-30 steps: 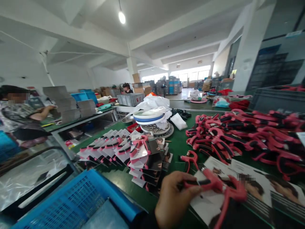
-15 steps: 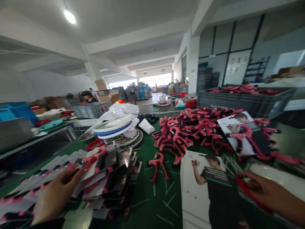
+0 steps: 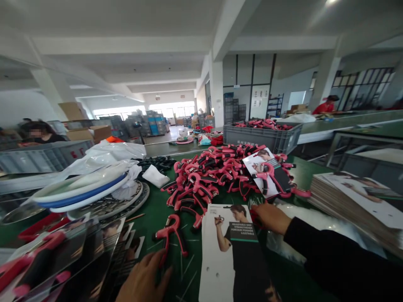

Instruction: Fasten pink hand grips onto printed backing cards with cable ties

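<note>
My left hand (image 3: pixel 146 277) is at the near edge of the green table, thumb and forefinger apart beside one handle of a pink and black hand grip strengthener (image 3: pixel 172 233). Whether they touch it, I cannot tell. My right hand (image 3: pixel 273 218) is closed on a red thing (image 3: pixel 256 216), mostly hidden by the fingers, close to a bunch of thin clear strips (image 3: pixel 255 201). Between my hands lies a stack of printed backing cards (image 3: pixel 220 251). Behind it is a heap of grip strengtheners (image 3: pixel 208 172), with one carded strengthener (image 3: pixel 266 174) on its right side.
Packed carded strengtheners (image 3: pixel 72 260) are piled at the left front. Wrapped round rings (image 3: pixel 85 191) lie behind them. A grey crate (image 3: pixel 261 136) stands behind the heap. At right are a clear plastic bag (image 3: pixel 302 222) and another card stack (image 3: pixel 333 205). Co-workers sit farther off.
The view has swung right. My left hand has left the packed cards and come to the single grip strengthener. My right hand, still holding the red thing, has moved to the clear strips.
</note>
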A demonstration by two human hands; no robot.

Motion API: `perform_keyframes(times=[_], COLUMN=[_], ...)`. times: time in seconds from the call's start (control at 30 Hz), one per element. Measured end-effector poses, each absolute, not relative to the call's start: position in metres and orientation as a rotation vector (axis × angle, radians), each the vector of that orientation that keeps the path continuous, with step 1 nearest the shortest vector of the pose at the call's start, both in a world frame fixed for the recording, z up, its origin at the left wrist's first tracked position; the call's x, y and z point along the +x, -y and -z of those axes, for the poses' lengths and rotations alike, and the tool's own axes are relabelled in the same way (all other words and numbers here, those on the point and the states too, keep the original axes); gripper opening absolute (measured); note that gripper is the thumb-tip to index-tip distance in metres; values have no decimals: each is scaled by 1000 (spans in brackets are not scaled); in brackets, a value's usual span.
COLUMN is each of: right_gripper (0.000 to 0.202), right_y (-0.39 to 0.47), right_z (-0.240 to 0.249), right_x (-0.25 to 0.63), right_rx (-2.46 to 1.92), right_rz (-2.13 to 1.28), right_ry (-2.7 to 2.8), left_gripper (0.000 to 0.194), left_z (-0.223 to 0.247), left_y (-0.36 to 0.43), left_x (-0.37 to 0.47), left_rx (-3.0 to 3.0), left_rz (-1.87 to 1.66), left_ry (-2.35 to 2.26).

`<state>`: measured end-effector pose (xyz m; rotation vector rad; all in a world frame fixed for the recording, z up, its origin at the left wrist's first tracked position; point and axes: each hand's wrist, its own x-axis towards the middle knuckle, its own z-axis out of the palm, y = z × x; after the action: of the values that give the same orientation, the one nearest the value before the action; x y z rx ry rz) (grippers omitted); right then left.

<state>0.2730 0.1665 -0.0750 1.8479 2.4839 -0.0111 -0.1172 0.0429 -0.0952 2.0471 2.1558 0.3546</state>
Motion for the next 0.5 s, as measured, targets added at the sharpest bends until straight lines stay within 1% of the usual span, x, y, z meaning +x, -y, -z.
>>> perform_keyframes(times=[0.1, 0.2, 0.27, 0.37, 0.5], right_gripper=[24, 24, 25, 26, 25], right_y=[-183, -200, -212, -226, -238], right_z=[69, 63, 61, 62, 65], right_x=[280, 291, 295, 296, 300], right_rx=[1861, 1863, 1836, 1758, 1672], right_rz=[-55, -103, -109, -88, -91], right_ry=[-2458, -2423, -2405, -2387, -2360], left_gripper=[48, 48, 48, 54, 56], left_z=[107, 117, 120, 116, 110], left_y=[-74, -91, -94, -84, -63], left_x=[-102, -107, -113, -118, -122], left_rx=[2041, 1911, 1731, 1403, 1145], left_rz=[-307, -547, -765, -1028, -1147], left_ry=[-2207, -2117, -1990, -1769, -1625])
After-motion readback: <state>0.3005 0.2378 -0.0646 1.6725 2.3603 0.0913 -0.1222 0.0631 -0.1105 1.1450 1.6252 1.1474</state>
